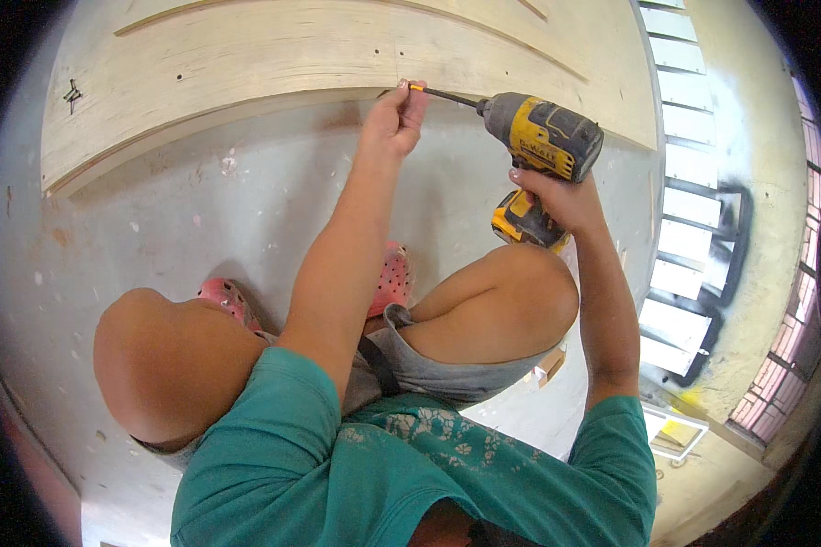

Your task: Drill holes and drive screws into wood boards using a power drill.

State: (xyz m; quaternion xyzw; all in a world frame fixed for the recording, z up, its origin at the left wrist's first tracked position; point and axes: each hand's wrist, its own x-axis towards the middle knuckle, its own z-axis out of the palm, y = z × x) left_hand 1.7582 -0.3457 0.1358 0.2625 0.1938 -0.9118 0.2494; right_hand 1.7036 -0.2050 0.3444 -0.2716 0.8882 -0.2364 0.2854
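Note:
My right hand [556,196] grips the handle of a yellow and black cordless drill [543,137], whose long bit points left at the edge of a pale plywood panel [246,64]. My left hand [394,114] is pinched around the bit's tip, probably on a screw that I cannot make out, right against the panel's lower edge. I squat on a grey concrete floor [201,210], knees up, wearing pink perforated clogs [392,278], grey shorts and a teal shirt.
The plywood panel lies flat across the top of the view, with raised strips and small holes. White slats [689,210] lie in a row on the right over black paint marks. A window with a grille [798,337] is at the far right.

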